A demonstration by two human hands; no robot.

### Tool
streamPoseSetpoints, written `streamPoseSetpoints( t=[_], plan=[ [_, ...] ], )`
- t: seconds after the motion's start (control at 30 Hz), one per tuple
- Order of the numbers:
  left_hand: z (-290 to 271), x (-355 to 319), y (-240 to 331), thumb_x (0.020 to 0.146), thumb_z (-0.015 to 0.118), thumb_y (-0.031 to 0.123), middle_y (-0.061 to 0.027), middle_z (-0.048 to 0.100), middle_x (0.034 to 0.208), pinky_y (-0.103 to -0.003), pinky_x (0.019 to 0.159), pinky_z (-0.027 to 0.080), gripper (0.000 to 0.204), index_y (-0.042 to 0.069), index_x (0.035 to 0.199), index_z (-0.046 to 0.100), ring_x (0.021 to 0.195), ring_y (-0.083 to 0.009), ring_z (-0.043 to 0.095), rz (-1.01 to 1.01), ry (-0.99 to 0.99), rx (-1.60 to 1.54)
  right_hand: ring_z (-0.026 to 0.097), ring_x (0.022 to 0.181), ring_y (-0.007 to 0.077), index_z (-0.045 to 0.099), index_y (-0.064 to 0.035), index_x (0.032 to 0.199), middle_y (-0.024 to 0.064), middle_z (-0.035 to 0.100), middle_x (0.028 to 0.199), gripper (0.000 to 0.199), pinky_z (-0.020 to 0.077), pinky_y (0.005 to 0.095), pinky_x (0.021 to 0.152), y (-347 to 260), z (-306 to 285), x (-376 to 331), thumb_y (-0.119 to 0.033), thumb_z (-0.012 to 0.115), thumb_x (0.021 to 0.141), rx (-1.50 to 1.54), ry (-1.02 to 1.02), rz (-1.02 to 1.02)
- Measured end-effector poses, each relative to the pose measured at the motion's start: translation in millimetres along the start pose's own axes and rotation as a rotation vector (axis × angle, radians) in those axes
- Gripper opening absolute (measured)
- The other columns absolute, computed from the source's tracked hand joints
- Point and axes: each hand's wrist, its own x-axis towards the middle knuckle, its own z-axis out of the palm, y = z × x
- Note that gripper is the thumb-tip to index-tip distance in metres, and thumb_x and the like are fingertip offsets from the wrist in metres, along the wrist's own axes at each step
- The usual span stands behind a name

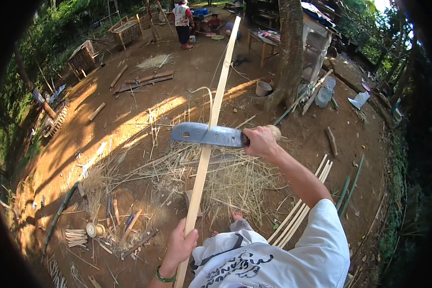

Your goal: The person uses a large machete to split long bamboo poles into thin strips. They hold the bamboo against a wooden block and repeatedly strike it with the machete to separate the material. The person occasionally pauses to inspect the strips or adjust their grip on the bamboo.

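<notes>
Both hands grip: left hand (180, 246) closed around the long bamboo strip (215, 115), right hand (260, 142) clenched on the cleaver (207, 135) handle.

Blade sits across the pale, flat strip at mid-length; a slip along it could run toward the left fingers. 1 thin curl (207, 96) peels off.
</notes>
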Motion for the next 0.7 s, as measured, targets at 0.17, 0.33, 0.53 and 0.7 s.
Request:
streamPoseSetpoints(
  t=[0.17,0.33,0.53,0.7],
  plan=[
    [-15,-76,-21,0.098,0.061,0.013,0.0038,0.051,0.072,-0.022,0.046,0.039,0.027,0.002,0.122,0.058,0.055,-0.0039,0.047,-0.031,0.099,0.052,0.07,0.08,0.0408,0.072,-0.0018,0.083,0.0229,0.07,0.079,0.026,0.0563,0.0493,0.078,96,-31,53,-0.026,0.069,0.074,-0.075,0.164,0.323],
    [-22,-73,-38,0.098,0.056,0.009,0.0022,0.052,0.075,-0.022,0.053,0.039,0.041,-0.001,0.137,0.049,0.06,-0.004,0.046,-0.026,0.089,0.155,0.069,0.087,0.0403,0.072,-0.0015,0.089,0.0215,0.072,0.085,0.029,0.0546,0.05,0.08,105,-21,57,-0.027,0.068,0.076,-0.003,0.201,0.357],
    [7,25,-16,0.098,0.056,0.008,0.005,0.05,0.075,-0.022,0.053,0.038,0.047,-0.001,0.144,0.047,0.059,-0.0042,0.041,0.257,0.192,0.242,0.068,0.061,0.0241,0.062,-0.005,0.082,0.0084,0.068,0.071,0.018,0.0555,0.04,0.054,-39,18,-21,-0.019,0.069,0.072,0.151,-0.151,0.063],
    [14,56,-10,0.098,0.055,0.007,0.0055,0.047,0.076,-0.023,0.053,0.038,0.057,0.0,0.152,0.037,0.061,-0.0046,0.041,0.247,0.151,0.321,0.067,0.06,0.0302,0.06,-0.0053,0.08,0.0103,0.068,0.072,0.025,0.0535,0.0417,0.053,-89,38,-68,-0.02,0.071,0.063,0.258,-0.025,-0.358]
  ],
)
